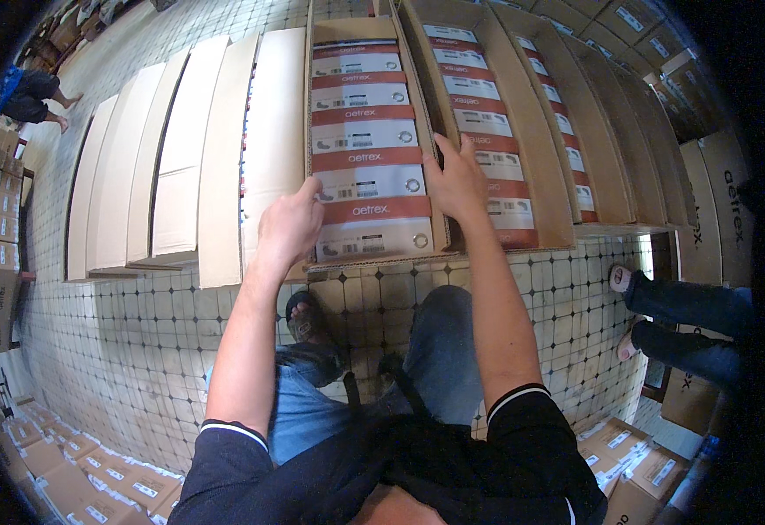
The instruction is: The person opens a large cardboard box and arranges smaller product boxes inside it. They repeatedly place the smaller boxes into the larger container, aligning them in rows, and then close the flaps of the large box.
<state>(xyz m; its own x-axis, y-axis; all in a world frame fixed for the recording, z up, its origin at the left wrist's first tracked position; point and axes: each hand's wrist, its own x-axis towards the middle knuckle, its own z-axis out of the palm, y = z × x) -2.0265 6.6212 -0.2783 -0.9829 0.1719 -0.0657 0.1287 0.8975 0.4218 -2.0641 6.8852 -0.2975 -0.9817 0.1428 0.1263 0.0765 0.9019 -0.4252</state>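
Note:
In front of me stands an open cardboard carton holding a row of several white shoe boxes with red lid edges. My left hand is closed at the carton's left wall, its fingers curled over the edge beside the near boxes. My right hand rests at the right wall with its thumb and fingers spread apart. Part of its fingertips reaches toward the neighbouring open carton, which also holds a row of shoe boxes.
Several long cartons with folded-down flaps line up to the left. More open cartons stand at right. Stacked brown cartons fill the lower left. Another person's legs are at right; a person's bare feet show far left on the tiled floor.

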